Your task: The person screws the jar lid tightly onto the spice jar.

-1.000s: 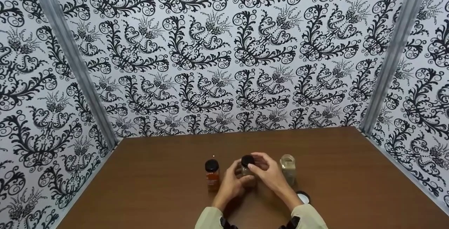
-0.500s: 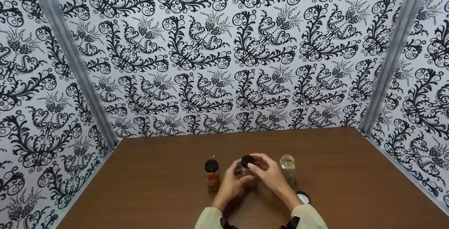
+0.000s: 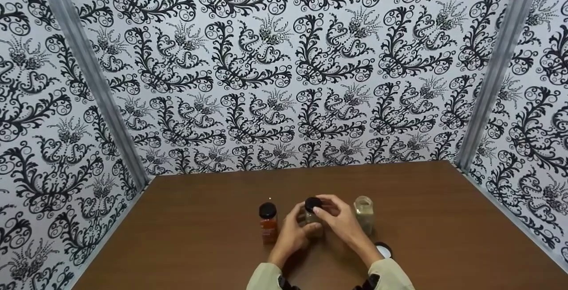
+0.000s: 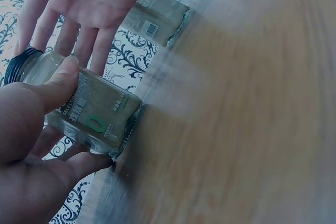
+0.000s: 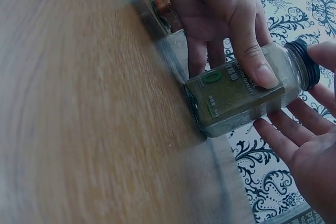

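Note:
A square glass spice jar of greenish-brown powder [image 4: 102, 106] stands on the table between both hands, with its black screw lid [image 3: 313, 203] on. My left hand [image 3: 293, 233] grips the jar's body, its thumb across the label in the right wrist view. With thumb and fingers, my right hand [image 3: 344, 221] pinches the black lid; its other fingers extend along the jar's far side. To the right stands an uncapped spice jar [image 3: 364, 216] with pale greenish powder. On the left is a spice jar with orange-red contents [image 3: 269, 230] and a black lid.
A loose black lid [image 3: 384, 250] with a white inside lies by the right forearm. The brown wooden table [image 3: 199, 228] is bordered by patterned black-and-white walls [image 3: 284, 81]. A tiny bright speck [image 3: 270, 198] lies behind the orange-red jar.

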Motion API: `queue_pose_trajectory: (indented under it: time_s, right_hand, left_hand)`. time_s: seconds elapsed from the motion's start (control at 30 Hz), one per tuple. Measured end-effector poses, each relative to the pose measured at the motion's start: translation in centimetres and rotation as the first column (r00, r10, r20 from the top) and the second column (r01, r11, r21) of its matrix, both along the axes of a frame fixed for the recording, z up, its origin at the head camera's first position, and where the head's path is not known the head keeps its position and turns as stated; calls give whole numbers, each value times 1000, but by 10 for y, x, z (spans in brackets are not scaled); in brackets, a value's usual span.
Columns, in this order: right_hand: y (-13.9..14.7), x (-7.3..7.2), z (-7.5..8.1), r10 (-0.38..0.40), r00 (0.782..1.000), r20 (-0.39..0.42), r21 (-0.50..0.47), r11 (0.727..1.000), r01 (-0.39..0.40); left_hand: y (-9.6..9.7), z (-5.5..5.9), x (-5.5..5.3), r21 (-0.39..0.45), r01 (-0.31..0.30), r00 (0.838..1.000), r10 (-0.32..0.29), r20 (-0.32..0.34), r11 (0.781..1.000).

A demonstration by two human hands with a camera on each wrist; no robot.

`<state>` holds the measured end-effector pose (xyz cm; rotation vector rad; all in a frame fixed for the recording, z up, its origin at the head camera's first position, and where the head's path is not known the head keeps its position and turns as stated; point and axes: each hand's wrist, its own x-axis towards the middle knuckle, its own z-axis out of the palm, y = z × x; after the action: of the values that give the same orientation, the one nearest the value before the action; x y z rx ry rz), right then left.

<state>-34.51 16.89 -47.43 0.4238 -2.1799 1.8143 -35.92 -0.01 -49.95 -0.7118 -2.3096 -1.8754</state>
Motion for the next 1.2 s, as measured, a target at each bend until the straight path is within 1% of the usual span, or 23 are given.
queue_pose_trajectory:
  time_s: [0.1, 0.37, 0.63, 0.87, 1.03, 1.1, 1.2]
  right_hand:
    - [0, 0, 0, -12, 1000, -1, 3, 1000, 12]
    - [0, 0, 0, 14, 1000, -20, -9, 1000, -14]
    - [1, -1, 0, 18, 1000, -23, -20, 1000, -18]
    - [1, 0, 1, 12, 999, -51, 13, 1000, -11]
    - [2, 0, 1, 30, 999, -44, 18, 999, -30]
    - [2, -1, 0, 31, 999, -38, 19, 999, -30]
    - [2, -1, 0, 24, 999, -34, 14, 1000, -23]
  left_hand:
    - [0, 0, 0, 1, -3, 1000, 2, 6, 1000]
    - [0, -1, 0, 4, -4, 1000, 4, 9, 1000]
    - [1, -1, 2, 26, 0, 1000, 0, 8, 1000]
    - [1, -1, 0, 38, 15, 1000, -15, -8, 999]
    - [2, -2, -1, 26, 9, 1000, -8, -9, 1000]
    - [2, -2, -1, 28, 5, 1000, -5, -1, 1000]
    - [2, -2, -1, 33, -2, 1000, 3, -6, 999]
